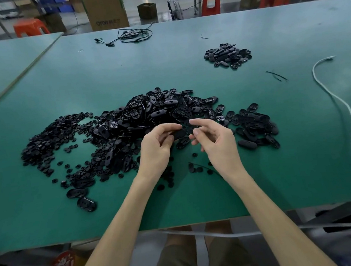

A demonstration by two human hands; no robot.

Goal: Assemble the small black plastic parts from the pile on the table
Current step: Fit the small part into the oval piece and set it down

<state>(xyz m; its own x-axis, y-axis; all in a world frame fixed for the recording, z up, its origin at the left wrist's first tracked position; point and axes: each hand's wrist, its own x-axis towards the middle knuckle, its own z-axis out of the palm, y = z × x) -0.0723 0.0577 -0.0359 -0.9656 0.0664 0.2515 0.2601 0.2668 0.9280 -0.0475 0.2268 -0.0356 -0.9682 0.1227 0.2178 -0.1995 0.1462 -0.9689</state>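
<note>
- Green table [120, 69], filling the view from near edge to far edge.
- Main pile [163, 110] of black oval shells at mid-table, heaped just beyond the hands and trailing off to the right; long axes lying every way, some hollow side up, some smooth side up.
- Spread of small black discs [47, 142] left of the pile, touching its left edge, thinning towards the near side.
- White cord [340, 102] snaking down the right side of the table, well apart from the parts.
- Smaller pile [227, 54] of shells far right, well apart from the main pile.
- Black cable [134, 34] coiled near the far edge.
- Left hand [157, 150] raised over the near edge of the main pile, thumb and curled fingers pinching one shell [179, 134].
- Right hand [219, 143] just beside it, fingers loosely curled, thumb near index; cannot tell whether anything small sits between them.
- Held shell between both hands, above the pile, long axis roughly left to right, free end pointing at the right fingertips.
</note>
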